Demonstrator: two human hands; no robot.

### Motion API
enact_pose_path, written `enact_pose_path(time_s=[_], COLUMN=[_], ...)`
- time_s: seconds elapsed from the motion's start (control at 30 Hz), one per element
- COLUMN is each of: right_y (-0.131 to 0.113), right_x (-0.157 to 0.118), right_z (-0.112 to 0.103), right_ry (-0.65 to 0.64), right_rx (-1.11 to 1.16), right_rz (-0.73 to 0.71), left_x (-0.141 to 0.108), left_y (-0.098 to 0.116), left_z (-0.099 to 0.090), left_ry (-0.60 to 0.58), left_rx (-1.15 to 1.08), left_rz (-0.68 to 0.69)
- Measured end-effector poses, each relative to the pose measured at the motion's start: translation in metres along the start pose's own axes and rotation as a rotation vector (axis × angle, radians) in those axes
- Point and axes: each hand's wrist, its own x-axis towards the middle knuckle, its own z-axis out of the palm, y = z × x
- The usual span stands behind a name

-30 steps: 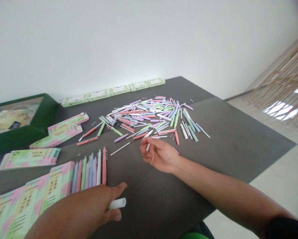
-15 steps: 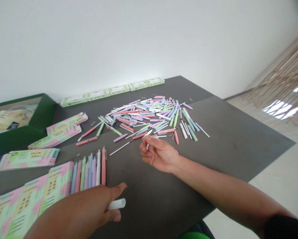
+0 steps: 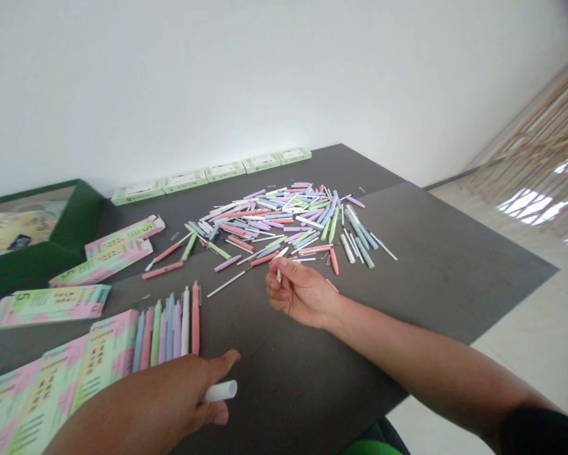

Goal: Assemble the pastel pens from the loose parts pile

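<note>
My left hand (image 3: 189, 392), low at the left, is closed around a white pen barrel (image 3: 221, 391), its open round end pointing right. Nearer the table's middle, my right hand (image 3: 300, 291) pinches a small white pen part (image 3: 278, 275) between thumb and fingers. Just beyond it spreads a pile of loose pastel pen parts (image 3: 284, 221), with barrels and thin white refills mixed. A row of assembled pens (image 3: 170, 328) in blue, pink, green, purple and white lies past my left hand.
Pink and green pen boxes (image 3: 96, 366) lie at the lower left, with several more (image 3: 51, 304) behind. A green box (image 3: 70, 227) holding plastic packets stands at far left. Pale green boxes (image 3: 224, 171) line the wall on the dark table (image 3: 435, 253).
The view has shifted very slightly. Both hands keep nearly the same pose, each with its white part.
</note>
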Motion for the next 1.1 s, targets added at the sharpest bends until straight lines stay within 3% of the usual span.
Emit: enact_pose_path(time_s=[0.53,0.87,1.1], right_y=[-0.0005,-0.0021,-0.0042], right_x=[0.0002,0.0009,0.0004], right_z=[0.0011,0.0004,0.0006], right_ry=[-0.002,0.018,0.022], right_rx=[0.005,0.05,0.05], right_rz=[-0.054,0.06,0.089], left_x=[0.001,0.0009,0.0007], left_y=[-0.0019,-0.0019,-0.0024], left_z=[0.0011,0.0035,0.0053], left_ry=[-0.039,0.009,-0.017], left_rx=[0.007,0.002,0.057], left_rz=[0.001,0.005,-0.004])
